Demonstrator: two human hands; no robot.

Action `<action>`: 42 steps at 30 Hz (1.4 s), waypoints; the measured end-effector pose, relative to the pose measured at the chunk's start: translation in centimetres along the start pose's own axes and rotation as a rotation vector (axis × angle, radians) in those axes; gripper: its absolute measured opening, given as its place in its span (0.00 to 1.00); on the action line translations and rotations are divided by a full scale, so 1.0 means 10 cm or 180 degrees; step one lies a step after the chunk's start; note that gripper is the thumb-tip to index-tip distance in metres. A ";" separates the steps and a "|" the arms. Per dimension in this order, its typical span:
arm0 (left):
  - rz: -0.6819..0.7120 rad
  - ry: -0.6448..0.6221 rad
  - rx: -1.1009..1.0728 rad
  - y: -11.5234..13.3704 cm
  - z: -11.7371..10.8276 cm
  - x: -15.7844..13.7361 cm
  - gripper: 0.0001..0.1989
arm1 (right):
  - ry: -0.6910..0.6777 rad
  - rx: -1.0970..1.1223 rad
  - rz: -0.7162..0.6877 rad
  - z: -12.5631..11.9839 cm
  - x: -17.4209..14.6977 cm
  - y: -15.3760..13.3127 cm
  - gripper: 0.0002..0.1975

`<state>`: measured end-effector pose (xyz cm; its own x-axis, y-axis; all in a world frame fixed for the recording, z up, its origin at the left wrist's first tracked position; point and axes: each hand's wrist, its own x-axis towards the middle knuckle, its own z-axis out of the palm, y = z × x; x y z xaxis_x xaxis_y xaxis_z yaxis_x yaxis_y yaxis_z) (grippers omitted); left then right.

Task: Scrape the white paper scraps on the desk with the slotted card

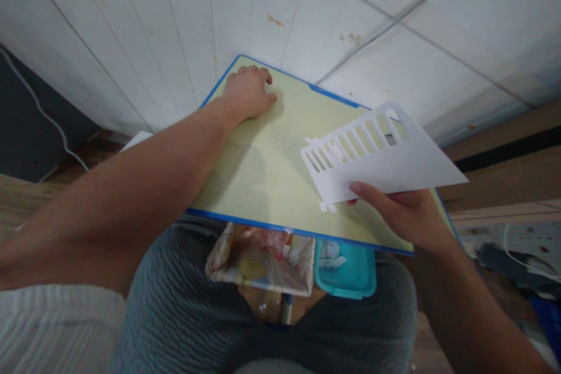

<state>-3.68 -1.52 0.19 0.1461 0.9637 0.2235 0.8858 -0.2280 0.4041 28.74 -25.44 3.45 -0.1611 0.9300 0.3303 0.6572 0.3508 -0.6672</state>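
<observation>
My right hand (405, 213) grips a thin white sheet with cut-out slots (377, 169) by its lower edge, thumb on top. The sheet is tilted above the right half of a pale yellow table (249, 169) with blue edging. Through its row of rounded openings the tabletop shows, and a small dark-marked piece (390, 139) is visible at one of them. Small white tabs stick out at the sheet's left end. On the far left corner of the table rests my left hand (249, 90), fingers loosely bent, thumb apart, nothing visible in it.
Below the table's near edge are a patterned cloth-lined container (263, 272) with pinkish clear wrapping and a turquoise plastic box (350, 274) holding white scraps. A white panelled wall (175, 23) stands right behind the table. A cable (372, 38) runs down it. Cardboard (512, 181) stands at right.
</observation>
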 end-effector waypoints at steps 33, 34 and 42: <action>0.0006 -0.0026 -0.0051 -0.01 -0.02 0.01 0.30 | 0.0229 0.0645 0.0756 0.15 -0.31 -0.26 0.12; 0.0010 -0.0013 -0.0111 -0.03 -0.01 0.02 0.32 | 0.0156 0.0691 0.0766 0.23 -0.27 -0.31 0.13; -0.0101 -0.0191 -0.0342 -0.06 0.01 0.05 0.52 | -0.0337 0.1045 0.0869 0.58 -0.08 -0.48 0.12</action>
<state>-4.10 -0.88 -0.08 0.1476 0.9765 0.1571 0.8386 -0.2078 0.5036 21.46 -27.21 2.57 -0.0997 0.9936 0.0536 0.4200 0.0908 -0.9030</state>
